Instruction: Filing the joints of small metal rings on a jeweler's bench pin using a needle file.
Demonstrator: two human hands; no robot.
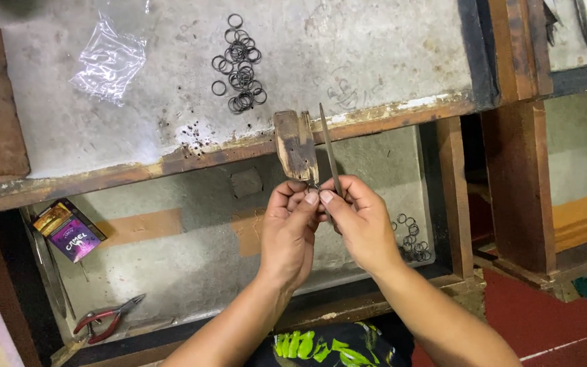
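My left hand [290,228] and my right hand [360,219] meet fingertip to fingertip just below a worn wooden peg [295,145] that juts from the bench edge. A slim metal file [329,151] is gripped in my right hand and points upward past the peg. Between its fingertips my left hand pinches a small dark ring [312,185] against the peg's lower end; the ring is mostly hidden. A pile of several dark metal rings [239,64] lies on the grey benchtop [375,54] above the peg.
A crumpled clear plastic bag [108,62] lies on the benchtop's left. In the tray [191,251] below are a small purple box [70,231], red-handled pliers [107,318] and more rings [412,239]. Wooden posts [519,183] stand at right.
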